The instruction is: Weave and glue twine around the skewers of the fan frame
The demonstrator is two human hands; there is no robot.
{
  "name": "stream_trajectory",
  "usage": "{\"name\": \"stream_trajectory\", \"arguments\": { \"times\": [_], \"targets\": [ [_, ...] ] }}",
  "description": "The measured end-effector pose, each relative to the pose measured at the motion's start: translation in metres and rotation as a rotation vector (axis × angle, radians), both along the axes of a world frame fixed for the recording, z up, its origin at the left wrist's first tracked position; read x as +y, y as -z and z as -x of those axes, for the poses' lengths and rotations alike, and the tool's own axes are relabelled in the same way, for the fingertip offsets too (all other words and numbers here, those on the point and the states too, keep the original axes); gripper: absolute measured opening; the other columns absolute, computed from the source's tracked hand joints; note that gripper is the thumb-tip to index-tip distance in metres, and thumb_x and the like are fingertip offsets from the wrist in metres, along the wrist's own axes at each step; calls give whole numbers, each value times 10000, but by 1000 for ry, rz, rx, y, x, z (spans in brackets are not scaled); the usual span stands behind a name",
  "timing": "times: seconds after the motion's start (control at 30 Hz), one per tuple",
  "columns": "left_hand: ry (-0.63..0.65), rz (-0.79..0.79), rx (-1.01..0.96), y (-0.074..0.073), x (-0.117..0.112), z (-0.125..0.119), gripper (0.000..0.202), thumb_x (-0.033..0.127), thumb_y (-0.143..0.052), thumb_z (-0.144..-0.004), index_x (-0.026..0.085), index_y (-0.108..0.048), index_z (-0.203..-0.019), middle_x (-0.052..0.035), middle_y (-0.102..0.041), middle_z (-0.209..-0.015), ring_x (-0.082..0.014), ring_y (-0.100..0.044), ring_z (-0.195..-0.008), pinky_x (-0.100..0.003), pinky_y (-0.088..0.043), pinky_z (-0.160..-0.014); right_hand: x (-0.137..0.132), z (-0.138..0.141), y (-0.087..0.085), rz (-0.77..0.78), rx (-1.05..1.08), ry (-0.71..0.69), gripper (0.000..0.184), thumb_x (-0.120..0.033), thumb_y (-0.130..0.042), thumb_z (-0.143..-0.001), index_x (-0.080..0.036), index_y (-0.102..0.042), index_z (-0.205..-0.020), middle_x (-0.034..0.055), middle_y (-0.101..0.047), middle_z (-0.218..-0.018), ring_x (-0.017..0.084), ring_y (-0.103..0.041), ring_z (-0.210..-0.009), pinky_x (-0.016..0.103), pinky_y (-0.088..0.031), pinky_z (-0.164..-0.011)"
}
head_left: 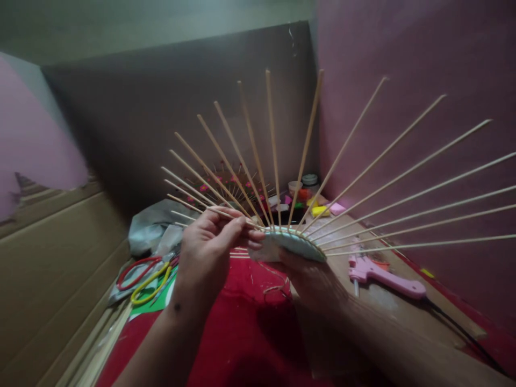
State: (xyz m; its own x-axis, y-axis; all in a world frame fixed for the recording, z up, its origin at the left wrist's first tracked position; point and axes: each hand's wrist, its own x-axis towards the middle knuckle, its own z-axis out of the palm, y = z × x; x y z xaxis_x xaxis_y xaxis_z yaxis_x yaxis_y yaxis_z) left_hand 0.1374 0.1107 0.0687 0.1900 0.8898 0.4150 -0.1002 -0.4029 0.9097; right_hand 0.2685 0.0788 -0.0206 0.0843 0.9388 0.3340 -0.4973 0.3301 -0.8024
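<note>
A pale round disc (296, 246) is held up in front of me, tilted so that it looks thin. Thin wooden sticks (273, 140) fan out from its rim to the left, upward and right. My right hand (308, 277) grips the disc from below, its fingers partly hidden behind it. At the disc's left edge, my left hand (212, 236) is closed in a pinch on one wooden stick, close to the rim. Beneath the disc dangles a loose twine (276, 290) above the red cloth (245, 328).
A pink glue gun (387, 277) with a black cord lies at the right on a brown board (387, 317). Red-handled and yellow-handled scissors (151, 282) are at the left. Behind stand a stick piece with pink flowers (226, 183) and small tubs (309, 180). Cardboard (60, 279) borders the left.
</note>
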Motion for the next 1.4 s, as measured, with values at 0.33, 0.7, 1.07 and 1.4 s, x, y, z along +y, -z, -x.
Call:
{"name": "stream_trajectory", "arguments": {
  "times": [0.33,0.7,1.07,1.4],
  "targets": [
    [15,-96,-57,1,-6,-2,84,162,-630,-771,150,-561,-816,-30,-698,-709,-187,-697,-631,-298,-604,-572,-4,-4,-5,-66,79,-104,245,-296,-621,-807,-249,-693,-1036,11,-670,-1112,240,-587,-1101,439,-423,-1029],
    [-152,-206,71,3,-12,-7,54,195,-616,-772,182,-564,-784,-12,-702,-679,-176,-691,-598,-284,-608,-574,-5,-7,-7,-32,-24,-21,213,-295,-660,-771,-283,-711,-977,-6,-692,-1051,243,-597,-1077,459,-418,-1014],
    [4,-225,154,8,-10,-7,77,212,-604,-815,174,-665,-845,-5,-704,-682,-133,-681,-622,-224,-581,-615,4,1,8,-123,204,-102,247,-225,-577,-851,-230,-669,-1080,29,-646,-1170,233,-577,-1121,443,-433,-1019],
    [-48,-243,72,12,-8,-9,71,216,-609,-820,172,-662,-808,-2,-709,-704,-115,-658,-557,-214,-566,-538,3,-1,5,-155,148,-167,253,-238,-546,-867,-278,-675,-1081,-6,-638,-1193,211,-568,-1143,416,-428,-1032]
  ]
}}
